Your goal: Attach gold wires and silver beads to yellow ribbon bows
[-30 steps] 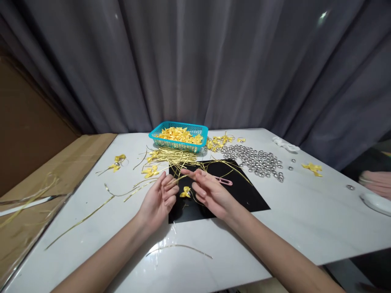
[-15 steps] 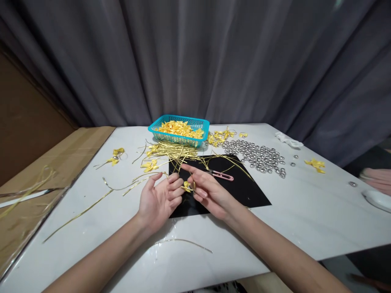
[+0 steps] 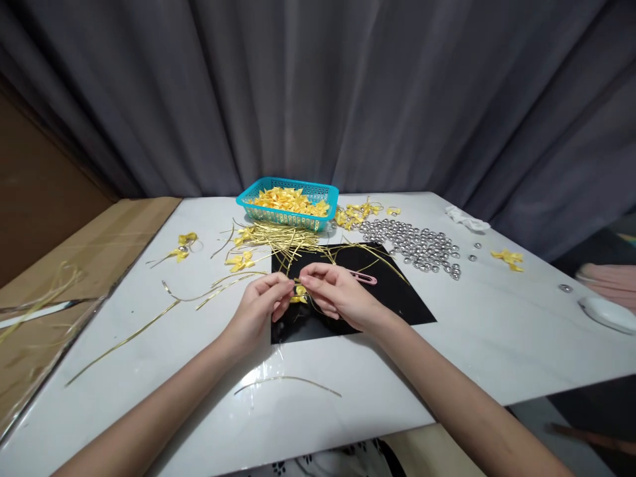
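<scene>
The yellow bow [image 3: 299, 297] is pinched between both hands, just above the black mat [image 3: 397, 305] at its left part. The left hand [image 3: 261, 308] and right hand [image 3: 338, 295] each grasp it with the fingertips. Near table [image 3: 348, 404] edge has free room; no readable writing

— What stands behind the white marble-look table [image 3: 497, 358]?
— A grey curtain [image 3: 348, 99] in long folds, faintly glossy. Brown cardboard [image 3: 59, 265] lies at the left.
</scene>
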A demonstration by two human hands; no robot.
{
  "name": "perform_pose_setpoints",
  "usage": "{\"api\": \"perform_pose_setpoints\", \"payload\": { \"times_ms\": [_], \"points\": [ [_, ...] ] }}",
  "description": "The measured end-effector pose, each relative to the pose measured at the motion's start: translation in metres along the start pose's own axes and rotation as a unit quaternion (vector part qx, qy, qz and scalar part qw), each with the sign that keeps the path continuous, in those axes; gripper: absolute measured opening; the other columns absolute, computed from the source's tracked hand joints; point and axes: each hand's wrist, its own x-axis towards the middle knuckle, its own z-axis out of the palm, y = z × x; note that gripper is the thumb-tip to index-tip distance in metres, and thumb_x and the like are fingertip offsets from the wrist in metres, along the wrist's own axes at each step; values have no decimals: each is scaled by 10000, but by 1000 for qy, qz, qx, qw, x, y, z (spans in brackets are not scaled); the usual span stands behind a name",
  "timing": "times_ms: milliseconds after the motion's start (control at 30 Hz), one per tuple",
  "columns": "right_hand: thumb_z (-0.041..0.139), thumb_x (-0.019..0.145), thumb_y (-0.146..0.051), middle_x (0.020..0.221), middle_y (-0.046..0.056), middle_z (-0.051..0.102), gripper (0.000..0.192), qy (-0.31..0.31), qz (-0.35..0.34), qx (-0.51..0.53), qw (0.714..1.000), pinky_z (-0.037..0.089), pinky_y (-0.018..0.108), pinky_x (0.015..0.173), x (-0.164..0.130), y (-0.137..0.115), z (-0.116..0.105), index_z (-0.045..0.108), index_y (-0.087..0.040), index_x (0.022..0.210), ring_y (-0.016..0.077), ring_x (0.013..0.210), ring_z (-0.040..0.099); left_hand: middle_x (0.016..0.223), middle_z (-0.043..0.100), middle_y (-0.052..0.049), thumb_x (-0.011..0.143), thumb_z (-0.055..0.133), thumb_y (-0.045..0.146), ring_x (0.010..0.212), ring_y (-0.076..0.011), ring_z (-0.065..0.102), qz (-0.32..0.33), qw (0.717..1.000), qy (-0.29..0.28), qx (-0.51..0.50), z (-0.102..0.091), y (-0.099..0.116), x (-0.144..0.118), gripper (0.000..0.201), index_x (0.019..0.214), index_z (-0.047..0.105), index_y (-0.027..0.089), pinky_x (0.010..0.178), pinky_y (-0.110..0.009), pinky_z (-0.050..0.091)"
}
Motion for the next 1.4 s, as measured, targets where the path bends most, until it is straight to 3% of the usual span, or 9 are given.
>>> {"api": "perform_pose_setpoints", "payload": {
  "times_ms": [167,367,600,833,1033,1133,1267,1333,1400],
  "points": [
    [647,779,-337,460,-122,303,212,-15,11,-17,1000,116,132,327,1,-3,-7,546,-155,821,0,351,192,445,337,57,736,650,255,427,-57,263,24,999,19,31,-6,-5,5,222,558,572,148,410,-186,176],
    [602,808,-317,821,-41,564,170,42,-77,68,994,225,143,319,1,-8,-7,508,-175,818,-20,366,279,512,402,53,733,626,264,415,-42,292,-38,995,34,-83,-4,1,7,201,606,522,148,403,-171,229],
    [650,770,-300,767,-55,490,186,36,-71,84,993,259,131,342,0,-10,-6,524,-165,799,-21,397,269,542,425,56,743,602,221,419,-44,306,-69,985,31,-157,-2,6,6,150,642,514,153,402,-172,252],
    [647,770,-403,482,-108,335,260,37,-51,-67,996,262,145,341,0,-3,-5,550,-170,830,16,368,261,509,457,42,713,684,300,432,-39,320,-24,999,32,-30,-3,-1,5,195,646,616,130,408,-172,217],
    [665,741,-321,769,-29,535,202,19,2,66,998,350,153,384,1,-9,-9,567,-160,812,9,447,363,660,562,26,655,725,252,484,-37,392,-32,992,72,-98,-1,1,6,159,649,609,144,414,-156,275],
    [638,746,-338,931,8,572,214,146,-5,65,987,354,173,395,3,-5,-11,565,-175,865,23,478,413,688,559,32,680,717,231,476,-26,393,-37,988,78,-126,0,2,7,149,685,598,141,401,-141,291],
    [650,742,-395,687,-34,496,248,377,-120,-80,915,230,188,376,2,6,-3,533,-176,742,26,430,319,709,560,31,696,719,207,473,-17,422,-48,981,79,-168,-1,3,6,148,716,593,132,390,-122,329],
    [617,767,-443,554,-39,436,335,332,-145,-134,922,208,200,394,1,12,6,526,-161,611,35,427,300,707,563,26,705,710,181,480,-22,448,-58,977,78,-189,-1,4,6,127,718,595,128,392,-122,362],
    [546,796,-523,450,-35,400,476,237,-91,-147,956,200,210,392,0,18,15,520,-150,502,39,400,299,694,564,21,729,678,146,485,-29,468,-70,972,83,-210,0,7,5,89,711,595,121,400,-125,398]
  ]
}}
